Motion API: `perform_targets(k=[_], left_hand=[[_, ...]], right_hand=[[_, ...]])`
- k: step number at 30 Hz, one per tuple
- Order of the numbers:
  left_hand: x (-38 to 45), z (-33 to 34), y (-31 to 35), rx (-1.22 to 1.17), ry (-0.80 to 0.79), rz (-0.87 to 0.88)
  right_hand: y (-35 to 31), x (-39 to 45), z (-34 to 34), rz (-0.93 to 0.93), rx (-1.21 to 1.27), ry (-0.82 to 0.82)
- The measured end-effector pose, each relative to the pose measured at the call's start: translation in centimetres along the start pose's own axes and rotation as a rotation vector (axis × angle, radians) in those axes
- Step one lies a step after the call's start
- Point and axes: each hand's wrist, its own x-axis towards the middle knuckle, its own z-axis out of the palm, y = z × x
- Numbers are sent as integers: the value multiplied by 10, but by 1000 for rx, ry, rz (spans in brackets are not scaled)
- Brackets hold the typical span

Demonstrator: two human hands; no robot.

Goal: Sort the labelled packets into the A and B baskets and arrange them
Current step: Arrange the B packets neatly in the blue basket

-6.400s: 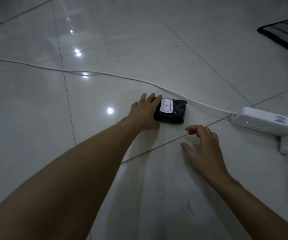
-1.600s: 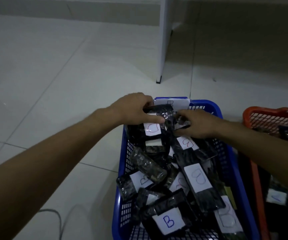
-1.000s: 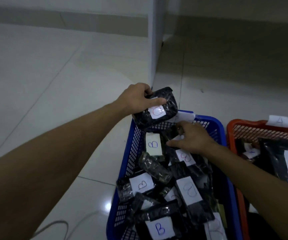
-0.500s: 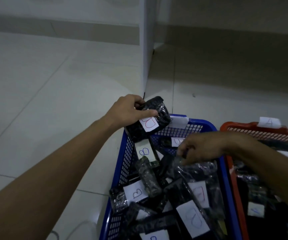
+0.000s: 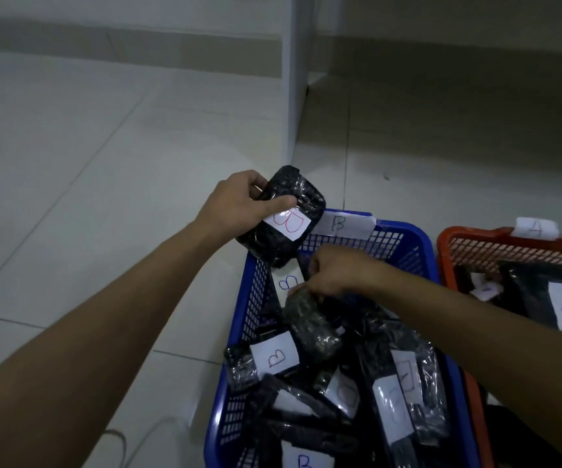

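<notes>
My left hand [image 5: 239,206] grips a black packet with a red B label [image 5: 283,216], held above the far left corner of the blue basket [image 5: 256,298]. A white B tag [image 5: 340,223] sits on that basket's far rim. Several black B packets fill it. My right hand [image 5: 333,271] reaches inside at the far end, fingers closed among the packets next to a dark rolled packet [image 5: 310,327]; what it grips is hidden. The orange basket [image 5: 475,238] with an A tag [image 5: 536,227] stands to the right, holding black packets.
Pale tiled floor [image 5: 104,197] spreads to the left and beyond the baskets. A white upright post [image 5: 294,79] stands behind the blue basket. A thin white cable [image 5: 117,437] loops on the floor at the lower left.
My left hand keeps the red-B packet raised over the basket corner. My right hand has moved left and deeper among the packets at the basket's far end. The view dipped slightly.
</notes>
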Motion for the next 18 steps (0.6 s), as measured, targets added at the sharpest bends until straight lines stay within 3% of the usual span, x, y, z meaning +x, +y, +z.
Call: perform_targets(k=[7, 11, 16, 18], left_hand=[[-8, 5, -2, 8, -50, 31], [-12, 8, 2, 72, -107, 63], [-20, 24, 10, 193, -203, 142], [-26, 31, 11, 211, -230, 160]], right_hand=[[28, -16, -22, -71, 202, -10], [47, -30, -27, -133, 89, -79], [67, -44, -12, -131, 54, 353], [74, -62, -8, -183, 59, 440]])
